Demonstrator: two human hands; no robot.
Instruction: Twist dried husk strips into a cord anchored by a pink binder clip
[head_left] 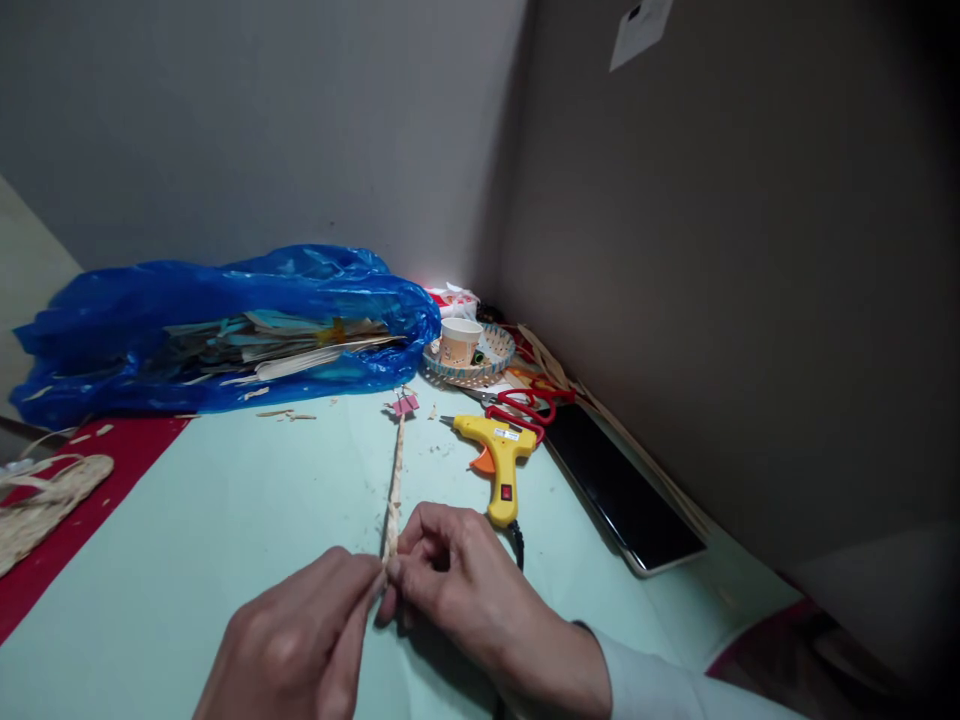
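A thin pale braid (397,478) of flat, straw-like strips runs toward me over the light green table cover. Its far end sits in a pink binder clip (403,404). My left hand (300,635) pinches the near end of the braid between thumb and fingers. Close against it, my right hand (465,585) also pinches the braid from the right side, fingers bent. The two sets of fingertips meet, and the strip ends under them are hidden. Just beyond my right hand lies a yellow glue gun (499,450) with an orange trigger.
A blue plastic bag (225,290) with dry strips (300,345) lies at the back left. Red-handled scissors (525,405), a woven tray (495,350) holding a paper cup (460,342), and a black-screened tablet (619,485) line the right side. A woven sandal (56,500) rests far left.
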